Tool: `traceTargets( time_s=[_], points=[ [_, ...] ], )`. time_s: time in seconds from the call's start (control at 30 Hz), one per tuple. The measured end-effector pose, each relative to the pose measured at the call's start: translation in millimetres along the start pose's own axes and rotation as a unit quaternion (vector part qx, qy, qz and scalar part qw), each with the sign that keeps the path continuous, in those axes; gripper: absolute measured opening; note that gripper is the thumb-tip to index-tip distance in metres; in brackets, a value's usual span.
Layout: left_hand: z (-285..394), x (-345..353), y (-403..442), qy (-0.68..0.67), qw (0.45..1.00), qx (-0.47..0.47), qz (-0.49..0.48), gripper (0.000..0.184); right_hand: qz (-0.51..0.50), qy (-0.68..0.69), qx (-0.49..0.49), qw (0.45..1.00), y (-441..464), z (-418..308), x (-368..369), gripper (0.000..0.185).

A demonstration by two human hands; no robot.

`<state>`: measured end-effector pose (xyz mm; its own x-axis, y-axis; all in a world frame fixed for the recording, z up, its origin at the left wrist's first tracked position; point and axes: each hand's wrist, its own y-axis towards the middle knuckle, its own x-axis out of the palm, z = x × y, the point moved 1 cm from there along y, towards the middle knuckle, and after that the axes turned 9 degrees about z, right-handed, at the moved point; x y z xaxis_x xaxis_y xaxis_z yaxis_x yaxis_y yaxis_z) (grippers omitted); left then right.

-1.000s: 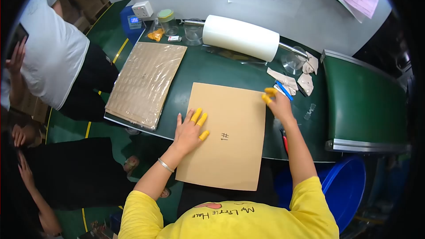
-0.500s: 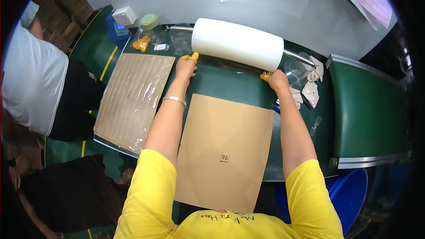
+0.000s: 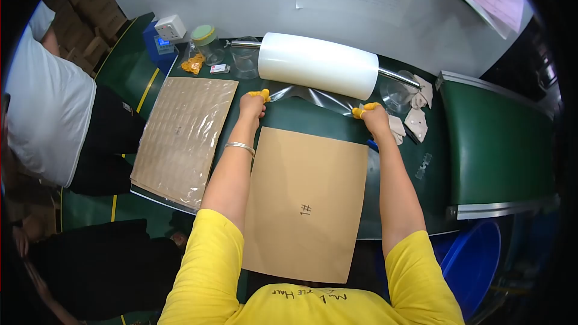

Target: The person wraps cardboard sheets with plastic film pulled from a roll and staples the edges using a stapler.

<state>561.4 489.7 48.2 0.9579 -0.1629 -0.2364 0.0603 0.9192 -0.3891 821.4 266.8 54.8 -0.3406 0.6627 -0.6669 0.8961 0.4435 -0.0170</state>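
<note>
A large roll of clear plastic film (image 3: 319, 63) sits on a metal rod (image 3: 400, 78) at the back of the green table. My left hand (image 3: 253, 106) is closed on the left corner of the film's loose edge, and my right hand (image 3: 373, 118) grips the right corner. Yellow finger covers show on both hands. Between them the pulled-out film (image 3: 313, 97) hangs in shiny folds, just in front of the roll. Nearer to me, a brown cardboard sheet (image 3: 306, 204) marked "1#" lies flat beneath and between my forearms.
On the left lies a stack of film-wrapped cardboard sheets (image 3: 183, 138). Behind it are a lidded jar (image 3: 206, 42) and orange finger covers (image 3: 193, 64). Cloth pieces (image 3: 416, 121) lie at right, beside a green conveyor (image 3: 497, 144). A blue bin (image 3: 472, 262) stands below. A co-worker (image 3: 51, 102) is at far left.
Both hands have drawn the film's edge away from the roll, toward me. More film now shows between them, and the right hand has come slightly closer to me.
</note>
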Motion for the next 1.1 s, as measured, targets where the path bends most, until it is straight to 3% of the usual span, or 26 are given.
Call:
traceTargets(
  time_s=[0.1,0.17,0.37,0.57,0.8,0.9,1.03,1.1],
  points=[
    [-2.2,-14.5,-16.4,-0.012,1.0,0.007,-0.017,0.019,-0.009,0.03,-0.008,0.999,-22.3,-3.7,-16.2,0.035],
    [-2.5,-27.4,-32.1,0.027,0.998,0.048,-0.009,0.016,-0.037,0.065,-0.038,0.997,-45.3,-8.1,-26.2,0.021],
    [-36.7,-81.3,-69.9,0.045,0.992,0.108,-0.049,0.011,-0.057,0.108,-0.063,0.991,-106.7,22.2,-46.8,0.02],
    [-84.8,-133.9,-138.7,0.046,0.983,0.165,-0.064,0.018,-0.104,0.119,-0.039,0.987,-193.8,46.5,-75.6,0.023],
    [-146.7,-194.5,-233.6,0.122,0.972,0.2,-0.007,0.019,-0.145,0.178,0.013,0.973,-295.2,99.4,-96.6,0.024],
    [-164.4,-213.3,-259.9,0.219,0.921,0.314,0.078,0.017,-0.15,0.189,0.04,0.97,-331.3,105.0,-99.3,0.025],
    [-200.4,-218.7,-252.2,0.117,0.951,0.28,0.056,0.02,-0.129,0.188,0.045,0.973,-351.9,113.0,-102.0,0.026],
    [-201.1,-221.0,-256.2,0.107,0.982,0.151,-0.025,0.018,-0.121,0.188,0.035,0.974,-355.5,118.8,-103.6,0.027]
  ],
)
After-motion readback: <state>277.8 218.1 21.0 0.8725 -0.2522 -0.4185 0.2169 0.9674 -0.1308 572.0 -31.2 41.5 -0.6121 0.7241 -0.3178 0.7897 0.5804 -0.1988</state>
